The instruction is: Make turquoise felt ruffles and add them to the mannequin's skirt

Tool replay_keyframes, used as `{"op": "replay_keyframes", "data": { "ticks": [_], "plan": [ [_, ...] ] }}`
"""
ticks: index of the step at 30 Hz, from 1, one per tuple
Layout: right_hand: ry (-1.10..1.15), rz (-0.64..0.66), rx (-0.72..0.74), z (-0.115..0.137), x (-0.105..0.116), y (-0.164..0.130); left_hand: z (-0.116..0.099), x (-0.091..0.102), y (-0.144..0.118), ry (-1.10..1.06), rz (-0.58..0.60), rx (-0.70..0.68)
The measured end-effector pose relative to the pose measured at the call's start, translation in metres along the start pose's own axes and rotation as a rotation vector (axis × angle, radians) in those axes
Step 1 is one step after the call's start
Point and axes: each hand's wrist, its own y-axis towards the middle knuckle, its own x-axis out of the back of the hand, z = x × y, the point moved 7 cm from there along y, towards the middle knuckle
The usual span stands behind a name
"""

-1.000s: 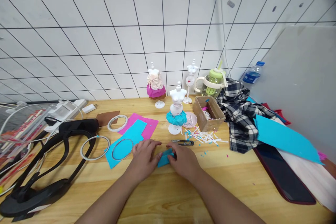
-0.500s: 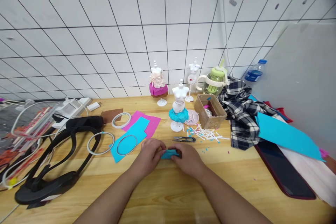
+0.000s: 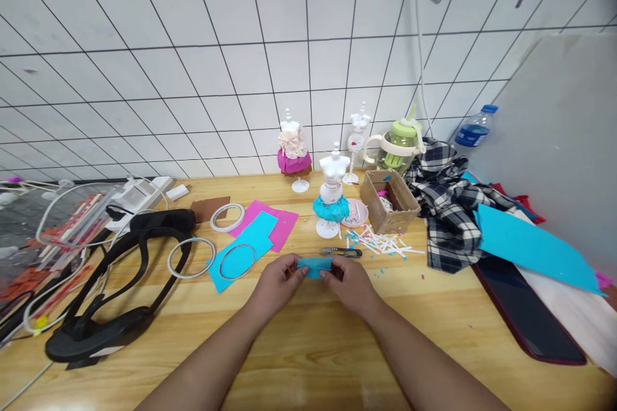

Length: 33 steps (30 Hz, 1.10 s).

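Blue strip: a small folded piece of blue material (image 3: 315, 264), stretched level between the 2 hands near the middle of the table (image 3: 308, 359) (I cannot tell whether it touches the wood).
Left hand (image 3: 278, 284): thumb and fingers clamped on the strip's left end.
Right hand (image 3: 355, 284): thumb and fingers clamped on its right end; the gap between the hands is narrow and filled by the strip.
Snips (image 3: 341, 252): lying flat just beyond the right hand, dark handles to the right.
Front mannequin (image 3: 333, 170): white, upright on a round base, with a ruffled blue band around its lower part.
Rear mannequins: 2, near the tiled wall (image 3: 193, 77); the left figure (image 3: 292, 144) wears a cream top and magenta skirt, the right figure (image 3: 357, 140) is mostly white.
Box (image 3: 396, 221): brown, open, scraps inside, a pink dish (image 3: 360, 214) just beside it.
Cuttings (image 3: 385, 244): thin white strips and blue bits scattered in front of the box.
Sheets: a bright blue sheet (image 3: 261, 233) overlapping a pink sheet (image 3: 285, 228), left of the mannequin.
Rings: 3 pale rings around those sheets; 1 lies on the blue sheet, 1 overlaps a black frame (image 3: 101, 334).
Right side: plaid cloth (image 3: 446, 241) bunched near a green-lidded jug (image 3: 403, 130).
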Motion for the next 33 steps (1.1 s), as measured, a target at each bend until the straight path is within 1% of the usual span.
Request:
{"op": "replay_keyframes", "data": {
  "ticks": [3, 8, 11, 13, 15, 18, 21, 24, 28, 30, 33],
  "plan": [
    [0.052, 0.002, -0.005, -0.001, 0.000, 0.000, -0.001, -0.002, 0.000, -0.007, 0.035, 0.010],
    [0.120, -0.017, -0.010, -0.004, -0.001, 0.000, -0.002, -0.002, -0.001, -0.020, 0.033, 0.023],
    [0.184, 0.008, -0.006, -0.003, -0.006, -0.001, -0.002, -0.002, -0.002, -0.127, 0.036, 0.026],
    [0.214, 0.035, -0.001, -0.002, -0.010, -0.002, -0.002, -0.004, -0.003, -0.216, 0.068, 0.023],
    [0.221, 0.036, 0.001, -0.001, -0.010, -0.002, -0.001, -0.006, -0.003, -0.250, 0.091, 0.029],
    [0.216, 0.015, -0.002, -0.002, -0.008, -0.002, 0.001, -0.005, -0.002, -0.239, 0.062, 0.045],
    [0.279, 0.023, 0.015, 0.000, -0.007, -0.001, 0.001, -0.004, -0.001, -0.283, 0.048, 0.043],
    [0.348, 0.044, 0.015, 0.001, -0.008, 0.000, -0.002, -0.003, 0.000, -0.381, 0.055, 0.049],
    [0.505, 0.098, -0.017, 0.002, -0.011, -0.001, -0.002, -0.001, 0.001, -0.502, 0.063, 0.089],
    [0.497, 0.104, -0.015, 0.003, -0.011, -0.001, 0.002, -0.002, 0.001, -0.569, 0.068, 0.132],
    [0.400, 0.065, -0.003, 0.004, -0.009, -0.001, 0.010, -0.003, 0.002, -0.698, 0.056, 0.198]
  ]
}}
